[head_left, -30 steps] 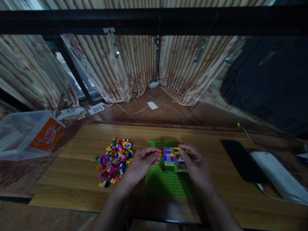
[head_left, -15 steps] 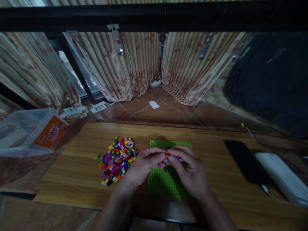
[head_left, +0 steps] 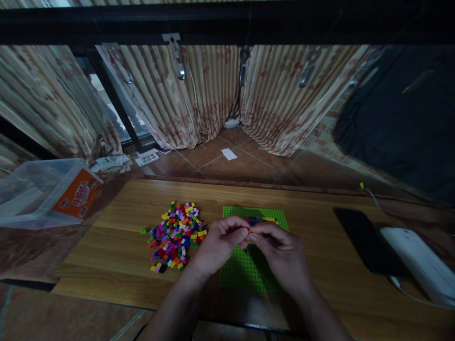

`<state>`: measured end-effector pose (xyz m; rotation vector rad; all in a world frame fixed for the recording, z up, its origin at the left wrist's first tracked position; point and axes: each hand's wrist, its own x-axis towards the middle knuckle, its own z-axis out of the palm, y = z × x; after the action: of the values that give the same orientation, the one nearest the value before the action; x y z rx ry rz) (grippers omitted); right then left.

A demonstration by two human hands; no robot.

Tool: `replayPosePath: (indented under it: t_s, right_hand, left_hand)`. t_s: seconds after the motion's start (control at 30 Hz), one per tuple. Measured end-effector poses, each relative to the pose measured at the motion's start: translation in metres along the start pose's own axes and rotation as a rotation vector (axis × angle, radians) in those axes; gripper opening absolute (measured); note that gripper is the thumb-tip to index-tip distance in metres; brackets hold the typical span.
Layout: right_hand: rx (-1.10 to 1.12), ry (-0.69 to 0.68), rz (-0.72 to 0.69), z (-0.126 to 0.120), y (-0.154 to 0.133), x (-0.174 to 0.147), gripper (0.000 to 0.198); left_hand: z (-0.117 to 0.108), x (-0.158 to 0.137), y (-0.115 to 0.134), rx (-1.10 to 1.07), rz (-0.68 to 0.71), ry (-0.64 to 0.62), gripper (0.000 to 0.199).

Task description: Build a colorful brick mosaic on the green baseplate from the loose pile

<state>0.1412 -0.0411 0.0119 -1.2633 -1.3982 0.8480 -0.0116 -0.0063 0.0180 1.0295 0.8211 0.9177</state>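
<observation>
Both hands meet above a green studded baseplate (head_left: 238, 274). Between the fingertips of my left hand (head_left: 222, 241) and my right hand (head_left: 280, 244) is a small orange toy brick (head_left: 249, 230), mostly covered by the fingers. Each hand is closed in a pinch on it. Behind the fingers, a row of coloured bricks (head_left: 268, 219), yellow and purple among them, sits on the baseplate, partly hidden. Left of my left hand lies a loose heap of small multicoloured bricks (head_left: 174, 237).
The wooden table (head_left: 117, 246) carries a black phone-like slab (head_left: 368, 241) and a white device (head_left: 419, 263) with a cable at the right. A clear plastic bin (head_left: 42, 189) with an orange label stands at the left. Striped curtains (head_left: 209, 94) hang beyond.
The fingertips of my right hand have drawn closer together around the orange brick, showing more of the brick row behind. The whole view has shifted slightly.
</observation>
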Motion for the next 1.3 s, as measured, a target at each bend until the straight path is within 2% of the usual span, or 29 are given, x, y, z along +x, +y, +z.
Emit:
replayPosePath:
  t_s: [0.13,0.23,0.4,0.53,0.87,1.1,1.3]
  right_hand:
    - [0.161,-0.035,0.092,-0.005,-0.003,0.0,0.007]
    - [0.189,-0.01,0.128,-0.016,-0.001,0.002,0.014]
    - [-0.031,0.154,0.1,-0.04,0.013,0.009,0.023]
    - [-0.145,0.17,0.106,-0.05,0.026,0.01,0.024]
    - [-0.27,0.093,-0.011,-0.047,0.037,0.01,0.016]
    - [-0.143,0.103,0.132,-0.038,0.046,0.011,0.016]
    - [-0.028,0.106,0.197,-0.033,0.05,0.013,0.018]
  left_hand:
    - [0.003,-0.001,-0.001,-0.088,-0.04,-0.006,0.022]
    - [0.004,0.0,0.0,-0.176,-0.082,0.013,0.026]
    - [-0.002,0.003,0.005,-0.202,-0.052,0.182,0.027]
    - [-0.005,0.005,0.003,-0.176,-0.062,0.252,0.024]
    - [-0.004,0.006,0.002,-0.16,-0.08,0.26,0.022]
    - [-0.005,0.005,0.004,-0.143,-0.081,0.269,0.024]
    - [-0.006,0.006,0.001,-0.103,-0.086,0.267,0.023]
